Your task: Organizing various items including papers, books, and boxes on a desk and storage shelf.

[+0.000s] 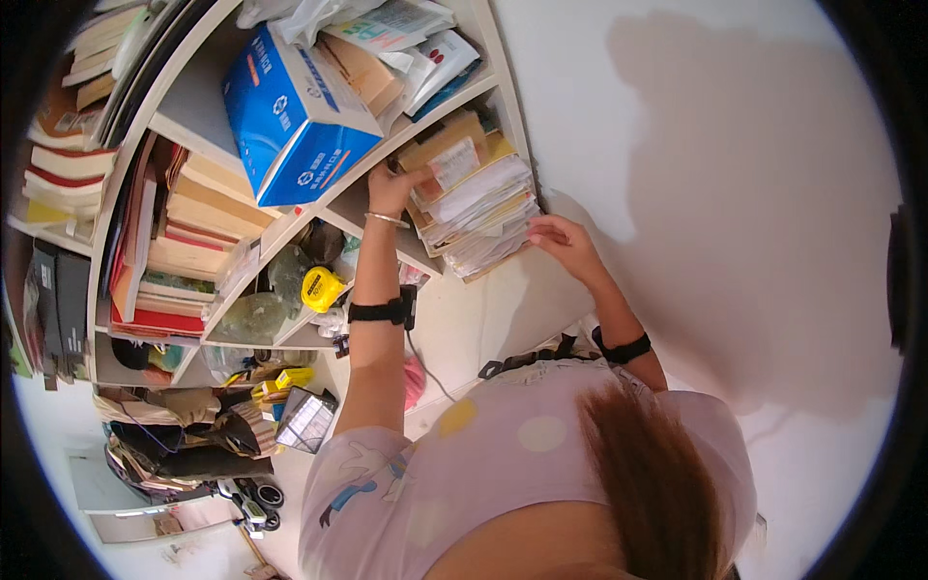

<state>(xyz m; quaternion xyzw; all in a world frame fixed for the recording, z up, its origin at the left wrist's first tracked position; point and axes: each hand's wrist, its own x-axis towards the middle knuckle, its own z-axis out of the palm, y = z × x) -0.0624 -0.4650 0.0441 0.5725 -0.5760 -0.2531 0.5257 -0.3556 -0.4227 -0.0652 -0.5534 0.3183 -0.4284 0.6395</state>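
A thick stack of papers and folders (482,206) fills a compartment of a white shelf unit. My left hand (394,190) is at the stack's upper left, its thumb over a brown envelope (444,145) with a label; its other fingers are partly hidden, so the grip is unclear. On the stack's right side, my right hand (565,243) has its fingertips at the paper edges, fingers bent; whether it grips any sheet cannot be told. A bangle and a black strap are on the left arm, another black strap on the right arm.
A blue and white cardboard box (301,123) and plastic packets (442,69) occupy the compartment above. Books (196,217) stand to the left. Below them lie a yellow tape measure (321,288) and plastic bags (257,317). A white wall (696,145) rises at the right.
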